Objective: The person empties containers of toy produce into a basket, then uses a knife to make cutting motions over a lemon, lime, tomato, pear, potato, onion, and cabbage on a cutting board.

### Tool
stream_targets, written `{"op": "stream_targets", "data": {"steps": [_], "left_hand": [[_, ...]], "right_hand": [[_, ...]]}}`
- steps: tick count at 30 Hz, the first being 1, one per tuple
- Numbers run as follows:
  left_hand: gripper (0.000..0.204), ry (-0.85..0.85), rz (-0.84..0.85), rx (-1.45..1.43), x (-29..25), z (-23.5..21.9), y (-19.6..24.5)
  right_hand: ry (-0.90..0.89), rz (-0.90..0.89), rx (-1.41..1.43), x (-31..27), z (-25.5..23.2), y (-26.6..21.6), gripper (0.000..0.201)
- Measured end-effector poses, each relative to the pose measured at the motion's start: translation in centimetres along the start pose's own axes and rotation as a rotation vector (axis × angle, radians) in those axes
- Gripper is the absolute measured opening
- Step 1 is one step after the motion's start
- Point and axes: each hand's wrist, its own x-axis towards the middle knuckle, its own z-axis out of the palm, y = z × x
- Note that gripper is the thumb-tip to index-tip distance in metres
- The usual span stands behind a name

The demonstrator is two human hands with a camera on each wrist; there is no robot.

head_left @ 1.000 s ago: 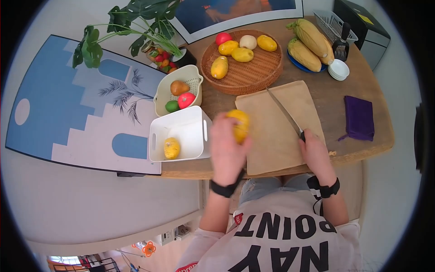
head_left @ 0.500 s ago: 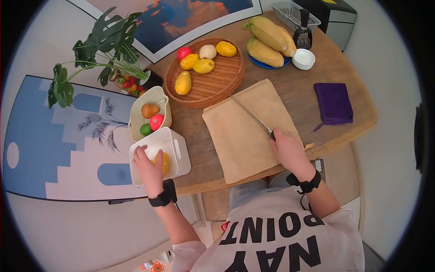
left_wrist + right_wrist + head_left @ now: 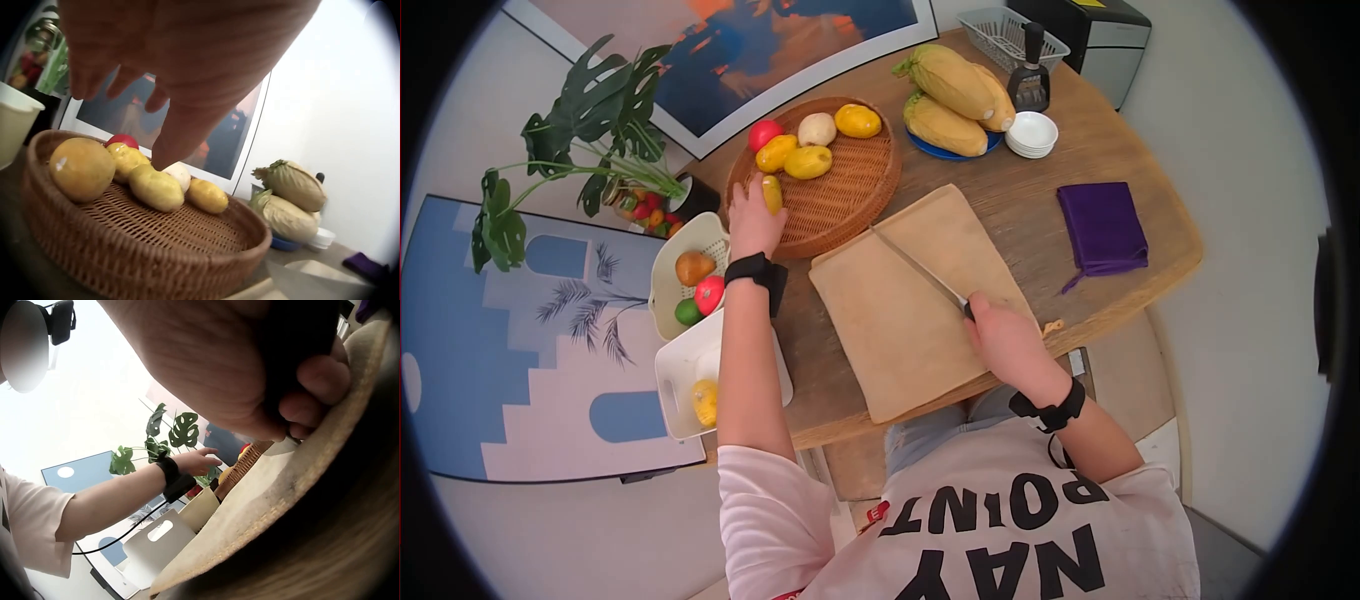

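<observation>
Head view: the open, empty left hand point(image 3: 754, 220) is reaching for fruit point(image 3: 773, 194), seemingly needing to close, while the right hand point(image 3: 1014, 346) is gripping a knife point(image 3: 920, 267).

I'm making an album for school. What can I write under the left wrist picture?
The left hand over a woven basket with yellow fruit in it, and a framed picture behind.

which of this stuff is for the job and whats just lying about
Likely in the job:
- knife, in the right hand
- tan board under it
- yellow fruit by the left hand
- wicker basket
- white bin

Seemingly just lying about:
- purple pouch
- white bowls
- potted plant
</observation>
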Motion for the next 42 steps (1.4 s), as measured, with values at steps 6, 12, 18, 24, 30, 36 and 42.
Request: {"op": "stream_targets", "data": {"steps": [6,12,18,24,30,36,42], "left_hand": [[0.073,-0.066,-0.107,0.249,1.9,5.1,-1.4],[0.045,0.016,-0.114,0.334,1.6,5.9,-0.9],[0.06,0.15,-0.196,0.227,1.2,3.5,1.3],[0.063,0.221,0.009,-0.137,-4.0,-2.5,8.9],[0.051,-0.04,0.103,-0.191,-16.6,-3.7,16.0],[0.059,-0.016,0.198,-0.322,-21.0,-0.6,14.4],[0.063,-0.033,0.245,-0.332,-20.6,0.0,13.7]], "right_hand": [[-0.035,0.015,0.023,0.1,-0.2,0.1,0.017],[-0.029,0.01,0.041,0.1,-0.2,0.1,0.016],[-0.016,0.01,0.04,0.2,0.4,0.3,0.019],[-0.023,0.027,0.02,0.2,0.1,-0.1,0.019],[0.008,-0.004,0.048,0.3,0.2,0.0,0.016],[0.021,-0.011,0.083,0.2,0.4,0.1,0.018],[0.028,-0.021,0.033,0.2,-0.1,-0.2,0.02]]}}
